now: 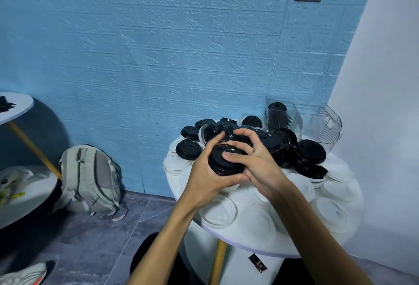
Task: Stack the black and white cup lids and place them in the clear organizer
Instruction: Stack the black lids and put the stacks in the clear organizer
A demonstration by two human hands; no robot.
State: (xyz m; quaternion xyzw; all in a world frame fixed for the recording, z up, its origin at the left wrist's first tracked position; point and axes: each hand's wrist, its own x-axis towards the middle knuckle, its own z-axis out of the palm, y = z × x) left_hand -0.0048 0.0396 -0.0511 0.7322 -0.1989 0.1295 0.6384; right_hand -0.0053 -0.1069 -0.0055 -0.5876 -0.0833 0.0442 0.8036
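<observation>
Head view, centre of the frame: both hands meet over a round white table point(238, 237) and grip one stack of black lids point(223, 160). Left hand point(205, 174) curls round the stack's left and lower side, its fingers reaching up behind it. Right hand point(258, 162) holds the stack from the right, thumb pressed on the top lid and fingers arched over the far edge.

Behind and to the right of the hands, loose black lids point(310, 151) lie heaped across the far part of the tabletop, some tilted on one another. White lids point(217, 213) cover the near and right parts of the table, hard to separate against the white surface.

At the table's far right edge, right of centre, stands the clear organizer point(301, 123); its left compartment holds a row of black lids standing on edge, and its other compartments look see-through.

Lower left of the frame, a grey backpack point(90, 178) leans against the blue brick-pattern wall point(158, 46). A second white table point(15, 105) shows at the left edge.
</observation>
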